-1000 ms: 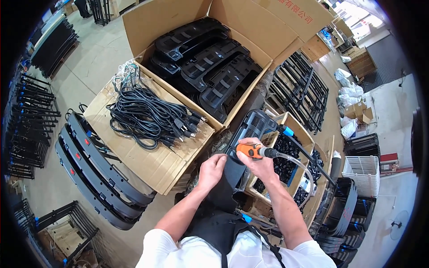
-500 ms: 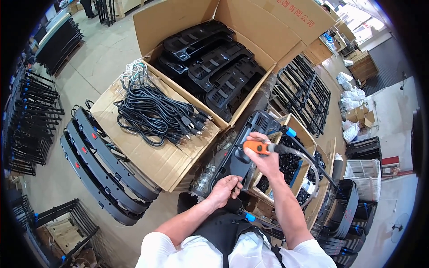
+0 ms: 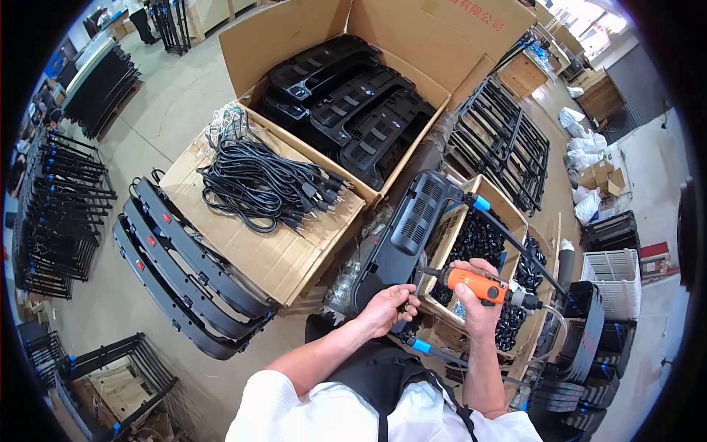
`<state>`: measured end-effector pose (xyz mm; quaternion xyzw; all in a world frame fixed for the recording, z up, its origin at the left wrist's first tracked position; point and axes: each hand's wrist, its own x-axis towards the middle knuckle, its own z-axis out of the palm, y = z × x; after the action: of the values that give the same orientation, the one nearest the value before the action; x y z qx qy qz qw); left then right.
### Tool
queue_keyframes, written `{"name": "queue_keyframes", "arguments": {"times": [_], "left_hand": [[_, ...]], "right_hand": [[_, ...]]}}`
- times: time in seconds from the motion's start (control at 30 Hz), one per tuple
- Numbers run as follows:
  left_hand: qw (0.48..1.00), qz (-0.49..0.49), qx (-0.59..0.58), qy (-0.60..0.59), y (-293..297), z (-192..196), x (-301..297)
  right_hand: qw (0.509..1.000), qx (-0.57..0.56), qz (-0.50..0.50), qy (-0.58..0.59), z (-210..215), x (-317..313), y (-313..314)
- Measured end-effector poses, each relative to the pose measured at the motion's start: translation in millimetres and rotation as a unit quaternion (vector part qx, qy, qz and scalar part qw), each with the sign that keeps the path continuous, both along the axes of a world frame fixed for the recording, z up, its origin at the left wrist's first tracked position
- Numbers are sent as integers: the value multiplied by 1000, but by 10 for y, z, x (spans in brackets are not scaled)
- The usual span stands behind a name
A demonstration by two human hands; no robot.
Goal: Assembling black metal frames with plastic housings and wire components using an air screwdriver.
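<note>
My right hand point(image 3: 480, 309) is wrapped round an orange pneumatic screwdriver point(image 3: 475, 284), whose bit points left toward my other hand. A clear hose trails from its back end. My left hand point(image 3: 387, 309) has its fingertips pinched together at the near end of a long black plastic housing point(image 3: 387, 254) with a vented raised part. What the pinch holds, if anything, is too small to name. Beside the housing runs a black tube frame point(image 3: 519, 245) with blue sleeves at its corners. The driver's bit stands apart from the housing, above a wooden bin point(image 3: 442, 254) of small black parts.
A bundle of black power cords point(image 3: 258, 180) lies on a cardboard surface point(image 3: 294, 269) at left. Behind it an open carton point(image 3: 412, 158) holds several black housings. Curved grey covers point(image 3: 180, 276) hang at left. Black frames point(image 3: 501, 140) stand beyond the bin, a white basket point(image 3: 613, 283) at right.
My right hand has swung the screwdriver off the housing, rightward over the parts bin. My left hand has shifted slightly right, its fingers still together.
</note>
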<state>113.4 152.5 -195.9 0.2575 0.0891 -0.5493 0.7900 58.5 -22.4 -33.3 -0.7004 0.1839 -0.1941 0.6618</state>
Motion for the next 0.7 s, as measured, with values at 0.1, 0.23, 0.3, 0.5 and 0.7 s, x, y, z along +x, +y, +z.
{"name": "queue_keyframes", "arguments": {"times": [0.1,0.23,0.3,0.5,0.7], "left_hand": [[999,-32,18,-7,-3,162,-108],[996,-28,28,-79,-117,210,-362],[995,-15,43,-86,-123,234,-494],[993,52,89,-58,-136,306,-945],[985,146,75,51,2,136,-1446]], "right_hand": [[1000,5,12,-11,8,-233,-5],[999,15,15,-30,48,-583,-58],[999,7,26,-41,47,-753,-96],[996,6,69,-51,-112,-1237,-190],[991,47,124,-35,-305,-1605,-169]]}}
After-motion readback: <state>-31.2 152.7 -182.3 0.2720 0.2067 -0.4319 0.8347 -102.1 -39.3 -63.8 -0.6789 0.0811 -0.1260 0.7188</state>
